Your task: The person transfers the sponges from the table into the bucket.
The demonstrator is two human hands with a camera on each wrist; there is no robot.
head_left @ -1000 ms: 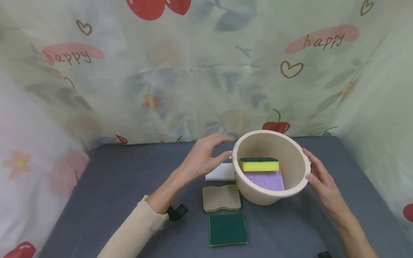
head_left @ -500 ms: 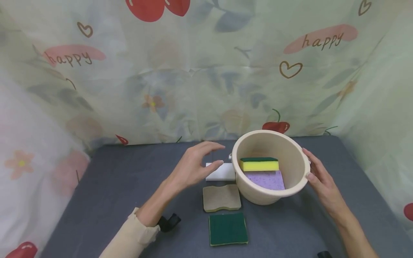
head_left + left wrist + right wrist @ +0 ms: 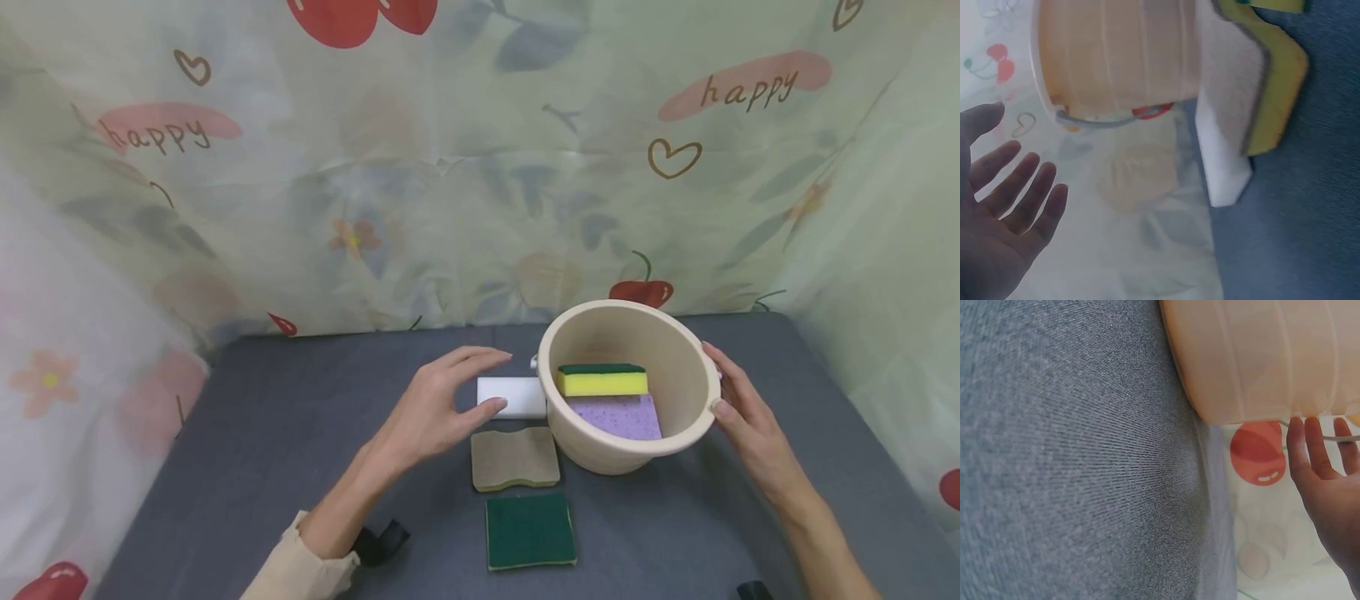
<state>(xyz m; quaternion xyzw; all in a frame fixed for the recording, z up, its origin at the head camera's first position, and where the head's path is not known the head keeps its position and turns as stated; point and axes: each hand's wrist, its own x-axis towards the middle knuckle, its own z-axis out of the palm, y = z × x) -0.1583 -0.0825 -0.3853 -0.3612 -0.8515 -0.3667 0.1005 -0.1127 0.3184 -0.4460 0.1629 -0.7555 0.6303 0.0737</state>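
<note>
A cream bucket [image 3: 600, 454] stands on the table, with a green-and-yellow scouring sponge [image 3: 602, 382] lying over a purple sponge [image 3: 618, 417] inside it. My right hand [image 3: 757, 437] holds the bucket's right side, thumb at the rim and fingers against the outer wall by the handle. Left of the bucket, my left hand [image 3: 427, 412] hovers with fingers spread loosely, touching nothing. Near it lie a white block-shaped sponge [image 3: 510, 397], a wavy-edged sponge [image 3: 514, 458] with a grey-beige top, and a flat sponge [image 3: 529, 531] with a dark green top.
Dark grey cloth covers the table [image 3: 300, 417]. A printed curtain [image 3: 450, 208] rises along its back and both sides. The bucket's thin wire handle [image 3: 1100, 123] hangs against its far side.
My left hand has moved off the bucket's left rim, toward the left and slightly nearer. My right hand and the bucket have stayed in place.
</note>
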